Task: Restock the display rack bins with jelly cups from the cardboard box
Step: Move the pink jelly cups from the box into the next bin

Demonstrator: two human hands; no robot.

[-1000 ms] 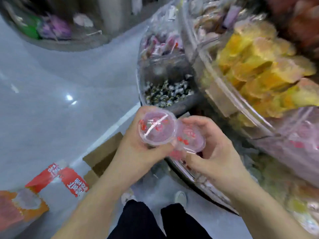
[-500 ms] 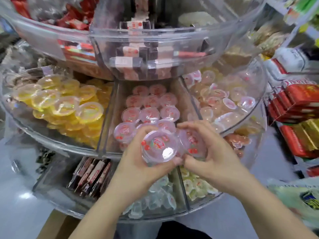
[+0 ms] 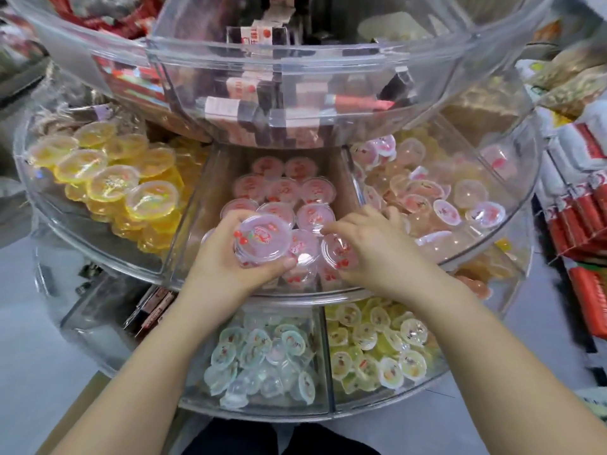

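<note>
My left hand grips a round, clear pink jelly cup, fingers and thumb curled round its rim, above the near end of the middle bin. My right hand, fingers bent, pinches a second pink cup set among the rows there. The bin walls are glossy clear plastic. Yellow cups fill the left bin, and pale ones the lower tier over grey floor.
</note>
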